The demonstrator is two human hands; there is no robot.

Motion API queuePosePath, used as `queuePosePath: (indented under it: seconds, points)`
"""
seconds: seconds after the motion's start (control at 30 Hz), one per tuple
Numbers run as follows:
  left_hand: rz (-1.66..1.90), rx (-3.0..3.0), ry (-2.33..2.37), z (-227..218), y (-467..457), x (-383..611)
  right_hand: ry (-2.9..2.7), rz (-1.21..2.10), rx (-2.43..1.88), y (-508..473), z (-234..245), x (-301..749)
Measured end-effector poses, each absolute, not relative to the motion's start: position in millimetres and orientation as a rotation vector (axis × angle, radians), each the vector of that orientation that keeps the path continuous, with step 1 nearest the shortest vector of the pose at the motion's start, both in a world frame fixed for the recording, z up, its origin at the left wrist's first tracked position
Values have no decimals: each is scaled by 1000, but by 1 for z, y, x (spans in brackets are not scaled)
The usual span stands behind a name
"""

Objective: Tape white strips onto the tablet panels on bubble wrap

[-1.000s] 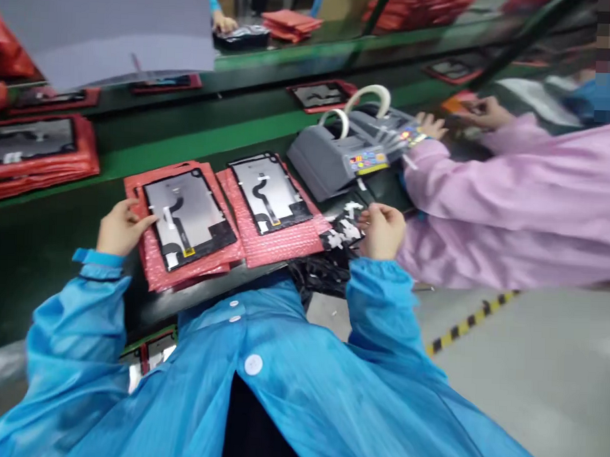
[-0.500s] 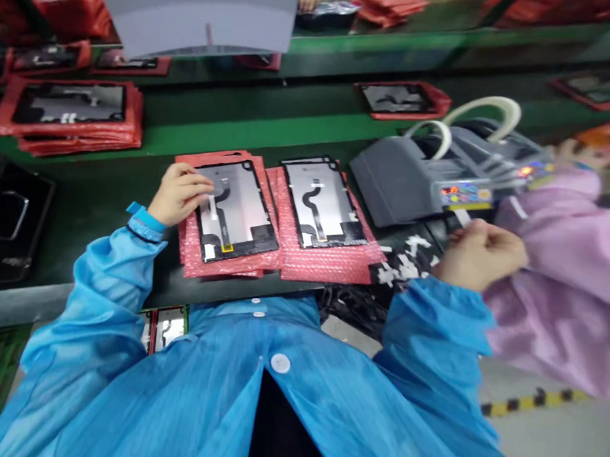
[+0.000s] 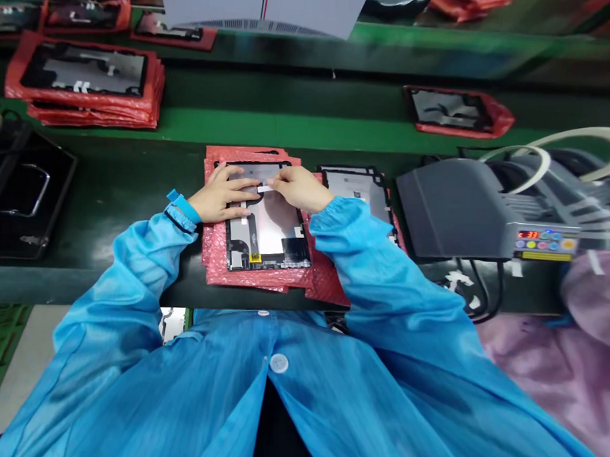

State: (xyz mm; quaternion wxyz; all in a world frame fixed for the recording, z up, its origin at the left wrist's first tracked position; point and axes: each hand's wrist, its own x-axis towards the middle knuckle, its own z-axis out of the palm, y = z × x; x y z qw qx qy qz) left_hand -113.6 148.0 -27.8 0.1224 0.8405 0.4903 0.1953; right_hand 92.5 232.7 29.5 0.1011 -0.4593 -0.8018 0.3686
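A grey display panel [image 3: 272,234] with a black frame lies on a stack of red bubble-wrap bags [image 3: 218,269] in front of me. My left hand [image 3: 221,195] rests flat on the panel's upper left part, fingers stretched out. My right hand [image 3: 296,187] pinches a small white strip of tape [image 3: 265,188] over the panel's top edge, next to my left fingertips. A second panel [image 3: 359,187] on red wrap lies just to the right, partly hidden by my blue right sleeve.
A grey tape dispenser [image 3: 466,207] with two tape loops and a coloured button panel stands at the right. Stacks of red-bagged panels [image 3: 85,81] sit at the back left, one more [image 3: 456,110] at the back right. A black tray [image 3: 20,198] lies left. A pink-sleeved person [image 3: 590,292] is at the right.
My right hand came from the dispenser over to the left panel with a strip of tape. My left hand stayed on the panel. The view swung left.
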Motion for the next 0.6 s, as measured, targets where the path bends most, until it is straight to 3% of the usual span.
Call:
queuePosePath:
  seconds: [0.6]
  points:
    - [600, 2394, 1434, -28, 146, -108, -2711, 504, -1621, 212, 30, 67]
